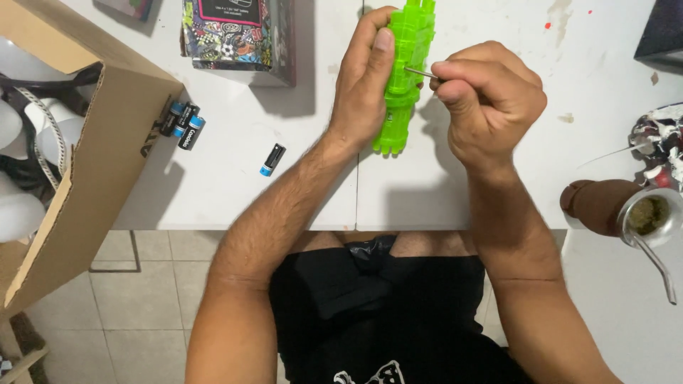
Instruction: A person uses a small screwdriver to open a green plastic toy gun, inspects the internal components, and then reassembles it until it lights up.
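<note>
Green plastic toy (407,71): your left hand (364,85) is gripping it upright over the desk (284,185). Thin metal tool (421,72): your right hand (487,99) is pinching it, tip touching the toy. Keep it steady, square. Batteries (182,124): lying left.

Bright overhead light, crisp shadows, sharp focus, perhaps slight edge distortion.

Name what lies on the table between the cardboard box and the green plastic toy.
Batteries: a cluster beside the cardboard box, one loose battery nearer the green toy, in the head view.
</note>
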